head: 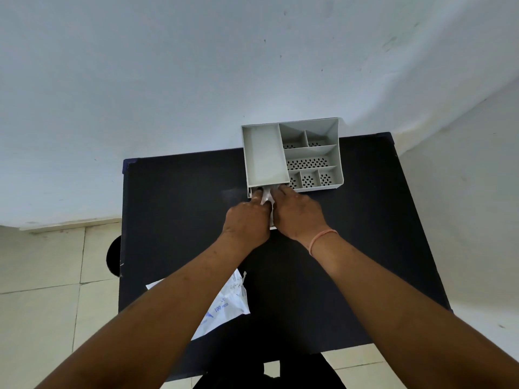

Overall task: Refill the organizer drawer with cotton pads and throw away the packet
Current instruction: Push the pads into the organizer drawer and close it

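A grey plastic organizer (292, 155) stands at the far edge of the black table (168, 220), against the wall. Its drawer (271, 224) is pulled out toward me below the left section, mostly covered by my hands. My left hand (247, 223) and my right hand (297, 214) are side by side over the drawer, fingers pressed down on white cotton pads (266, 196) at the drawer's mouth. The white packet (227, 301) with blue print lies flat on the near left of the table, partly under my left forearm.
The organizer's right side has several empty perforated compartments (307, 163). A white wall rises behind the table and on the right. A tiled floor (42, 276) shows on the left, with a dark round object (113, 259) beside the table edge.
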### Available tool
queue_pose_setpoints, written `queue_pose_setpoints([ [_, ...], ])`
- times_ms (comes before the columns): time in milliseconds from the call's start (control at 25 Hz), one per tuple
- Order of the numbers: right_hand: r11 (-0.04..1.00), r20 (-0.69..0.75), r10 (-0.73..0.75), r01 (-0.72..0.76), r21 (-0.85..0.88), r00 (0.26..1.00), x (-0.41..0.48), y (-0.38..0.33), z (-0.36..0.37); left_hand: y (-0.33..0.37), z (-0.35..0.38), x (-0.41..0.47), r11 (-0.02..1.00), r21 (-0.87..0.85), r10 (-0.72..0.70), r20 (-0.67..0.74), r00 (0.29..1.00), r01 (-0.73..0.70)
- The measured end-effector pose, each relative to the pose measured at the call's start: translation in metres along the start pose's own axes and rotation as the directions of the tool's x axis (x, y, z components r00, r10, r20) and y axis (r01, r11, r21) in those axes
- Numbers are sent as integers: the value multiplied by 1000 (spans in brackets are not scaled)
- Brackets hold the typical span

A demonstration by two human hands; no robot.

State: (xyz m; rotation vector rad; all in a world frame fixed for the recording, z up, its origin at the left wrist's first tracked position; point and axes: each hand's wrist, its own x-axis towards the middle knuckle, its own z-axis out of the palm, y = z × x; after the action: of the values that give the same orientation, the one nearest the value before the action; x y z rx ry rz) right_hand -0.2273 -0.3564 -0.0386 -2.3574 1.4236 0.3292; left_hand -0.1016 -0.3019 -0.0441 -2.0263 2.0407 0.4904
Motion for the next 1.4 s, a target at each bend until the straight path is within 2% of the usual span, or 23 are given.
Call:
queue_pose_setpoints([
  [40, 1000, 2, 8, -8, 0, 1000, 1, 0, 0, 0, 2, 0, 1000, -12, 8, -2, 1000, -9],
  [160, 1000, 222, 10, -7, -16, 975, 2, 0, -4, -1, 3, 1, 999, -41, 9, 33, 999, -8],
  [200, 999, 240, 10, -1, -35, 971, 3, -1, -8, -2, 2, 1, 999, -43, 6, 28, 1000, -5],
  [240, 998, 197, 7, 5, -59, 980, 1, -3, -13, -2, 1, 1, 999, -43, 6, 21, 1000, -5],
  [320, 991, -1, -21, 21, -135, 1000, -9, -10, -22, -3, -2, -2, 999, -50, 19, 31, 999, -17],
  [400, 984, -122, -93, 72, -162, 988, -24, -19, -23, -4, -1, -4, 997, -63, 41, 83, 996, -36],
  [480, 986, -68, -125, 116, -120, 990, -27, -20, -16, -4, 2, -5, 997, -74, 42, 118, 992, -33],
  [560, 989, 113, -32, 47, -138, 993, -18, -16, -9, -2, 7, -4, 997, -73, 36, 110, 993, -28],
  [640, 975, 196, 18, 26, -219, 980, -4, -12, -5, 1, 14, -4, 998, -42, 41, 120, 992, -36],
  [720, 970, 197, 17, 32, -243, 980, 5, -16, -9, 6, 19, -5, 1000, 0, 30, 145, 989, -31],
  [880, 993, 116, -11, 24, -117, 993, 0, -17, -28, 9, 18, -8, 999, 33, 36, 108, 994, -40],
  [960, 990, 89, -5, 18, -139, 996, -8, -10, -27, 7, 18, -8, 999, 20, 41, 115, 993, -43],
  [1120, 984, 258, 37, 10, -179, 966, -7, 1, -8, 9, 17, -4, 998, 36, 36, 149, 988, -42],
  [1200, 987, 275, 15, 30, -158, 961, 1, 3, -3, 10, 17, -3, 998, 51, 31, 163, 986, -40],
  [1400, 992, 122, -33, 47, -118, 992, -1, 0, -13, 5, 22, -2, 998, 47, 36, 135, 990, -43],
])
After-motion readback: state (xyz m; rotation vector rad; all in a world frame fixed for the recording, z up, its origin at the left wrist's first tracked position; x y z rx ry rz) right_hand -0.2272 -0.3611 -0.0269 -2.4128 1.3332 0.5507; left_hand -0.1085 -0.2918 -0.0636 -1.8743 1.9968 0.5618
